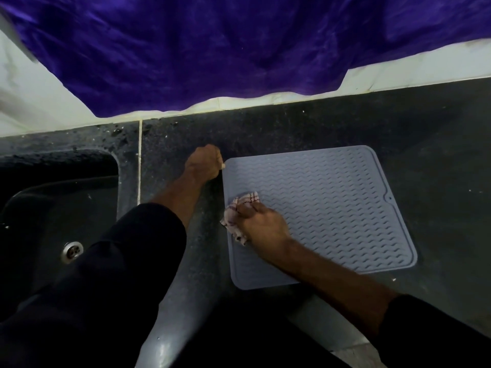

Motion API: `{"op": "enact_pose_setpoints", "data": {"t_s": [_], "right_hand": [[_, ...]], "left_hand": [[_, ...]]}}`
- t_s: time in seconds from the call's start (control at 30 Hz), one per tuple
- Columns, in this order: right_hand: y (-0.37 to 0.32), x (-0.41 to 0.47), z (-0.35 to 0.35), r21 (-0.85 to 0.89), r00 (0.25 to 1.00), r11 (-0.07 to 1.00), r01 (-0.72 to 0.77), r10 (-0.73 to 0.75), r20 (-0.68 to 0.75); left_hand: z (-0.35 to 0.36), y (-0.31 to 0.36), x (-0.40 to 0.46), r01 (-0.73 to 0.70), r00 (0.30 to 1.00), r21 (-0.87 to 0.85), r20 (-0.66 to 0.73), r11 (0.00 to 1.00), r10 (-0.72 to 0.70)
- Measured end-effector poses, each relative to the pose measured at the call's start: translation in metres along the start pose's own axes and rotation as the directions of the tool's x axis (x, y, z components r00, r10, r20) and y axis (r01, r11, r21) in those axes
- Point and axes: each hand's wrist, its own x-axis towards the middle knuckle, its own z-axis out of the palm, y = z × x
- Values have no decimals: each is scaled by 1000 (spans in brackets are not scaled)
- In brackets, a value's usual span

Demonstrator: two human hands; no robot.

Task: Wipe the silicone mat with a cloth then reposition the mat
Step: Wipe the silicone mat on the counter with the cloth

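A grey-blue silicone mat point(332, 205) with a wavy ridged surface lies flat on the dark speckled counter point(292, 128), right of the sink. My right hand point(263, 224) presses a crumpled white cloth with red checks point(239, 211) onto the mat's left part, near its left edge. My left hand point(204, 163) is closed at the mat's far left corner, pinching or pinning that corner; the exact grip is hidden by the fingers.
A dark sink point(58, 208) with a metal drain point(71, 251) is sunk into the counter at the left. A purple cloth point(212, 49) hangs over the white tiled wall behind. The counter's front edge runs along the bottom.
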Motion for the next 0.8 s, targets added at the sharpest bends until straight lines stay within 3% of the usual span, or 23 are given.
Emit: {"op": "enact_pose_setpoints", "data": {"t_s": [0.13,0.23,0.37,0.57,0.67,0.8], "right_hand": [[8,12,-16,218,995,971,-97,91,41],[11,27,-25,340,990,930,-138,144,10],[-6,16,-7,121,997,990,-74,72,14],[-33,-49,10,9,994,999,36,-37,100],[-30,-46,-3,66,996,998,-11,6,85],[-20,-14,-29,217,990,967,-130,114,89]], "left_hand": [[10,-6,-17,-115,984,56,-127,992,122],[22,-18,-33,-261,963,99,-47,960,266],[29,-21,-44,-293,954,194,-9,936,300],[30,-12,-49,-238,968,221,-24,946,250],[30,-9,-52,-218,975,251,2,943,224],[36,-10,-56,-258,962,240,150,936,227]]}}
